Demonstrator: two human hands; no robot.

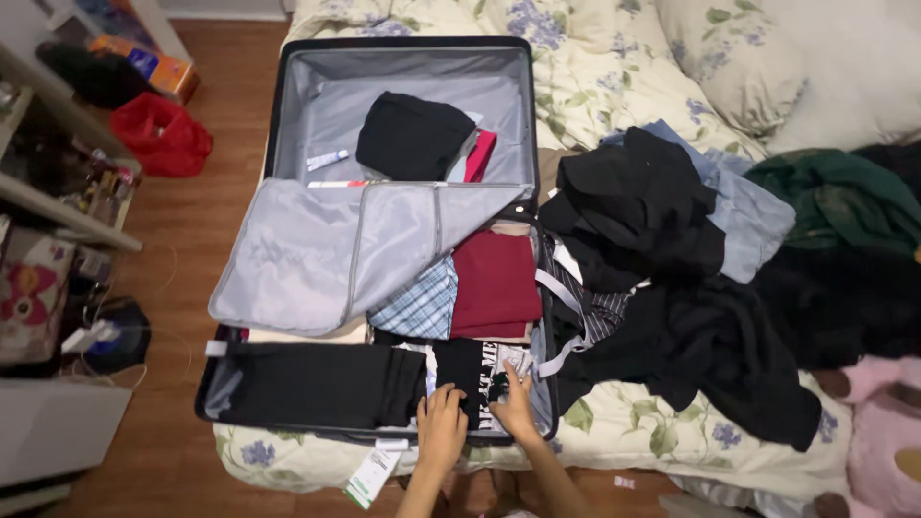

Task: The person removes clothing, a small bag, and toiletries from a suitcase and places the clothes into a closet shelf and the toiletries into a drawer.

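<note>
An open black suitcase (273, 115) lies on a flowered bed. Both my hands are in its near right corner. My left hand (441, 427) rests flat on a folded black printed garment (472, 369). My right hand (515, 403) presses on the same garment by the suitcase's near edge. Beside them lies a long folded black piece (317, 384). Above are a folded dark red garment (494, 283) and a blue plaid one (422, 302). A grey zip divider flap (326, 249) is folded across the middle. The far half holds a folded black garment (413, 134).
A heap of black, blue and green clothes (672, 249) covers the bed to the right of the suitcase. A pink soft item (883, 432) sits at the lower right. Shelves (58, 192), a red bag (163, 134) and boxes stand on the wooden floor at left.
</note>
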